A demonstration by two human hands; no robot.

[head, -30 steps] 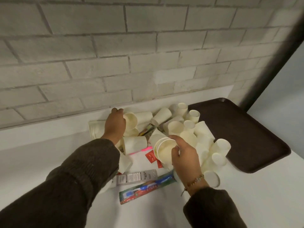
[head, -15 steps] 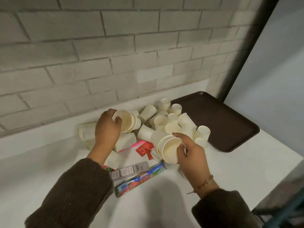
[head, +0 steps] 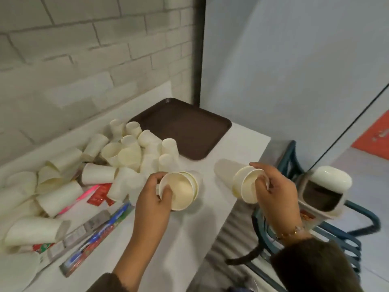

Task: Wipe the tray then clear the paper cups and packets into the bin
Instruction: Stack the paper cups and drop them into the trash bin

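packets point(head: 99, 193) half buried under cups point(head: 130, 153); bin point(head: 324, 190) interior dark

I see the white desk point(head: 185, 239) against the brick wall; a brown tray point(head: 185, 127) at its far corner; toppled paper cups point(head: 126, 152) heaped beside it; packets point(head: 99, 193) nearer me

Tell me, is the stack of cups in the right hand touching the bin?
Apart. The head view shows the right hand holding the cup stack over the table edge, with clear space before the bin.

Left grip point(head: 154, 197) and right grip point(head: 275, 186) clenched
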